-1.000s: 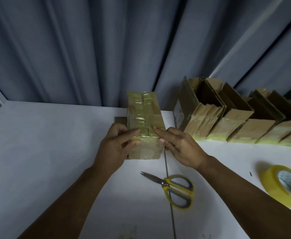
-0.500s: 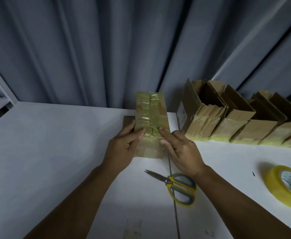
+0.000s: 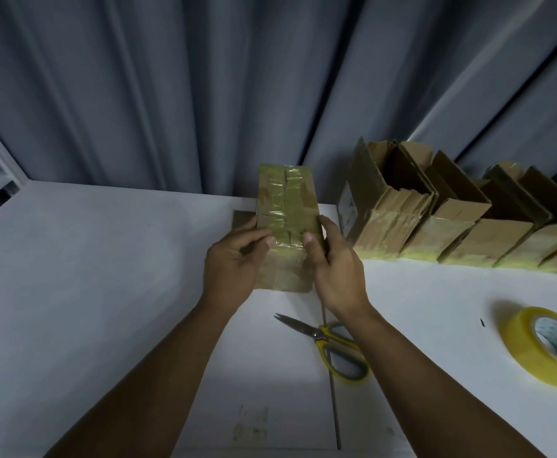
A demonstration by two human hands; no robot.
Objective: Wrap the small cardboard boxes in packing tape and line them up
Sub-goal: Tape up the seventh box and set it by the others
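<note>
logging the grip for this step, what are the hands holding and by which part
Both hands hold the taped box near its near end: the left hand on its left side, the right hand on its right side, both thumbs on the top face.

white table (image 3: 105, 276), scissors (image 3: 330, 342), tape roll (image 3: 528, 352), boxes (image 3: 468, 239)

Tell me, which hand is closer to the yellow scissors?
Right. The right hand grips the taped box just beyond the scissors, its wrist beside the handles. The left hand grips the other side, farther off to the left.
</note>
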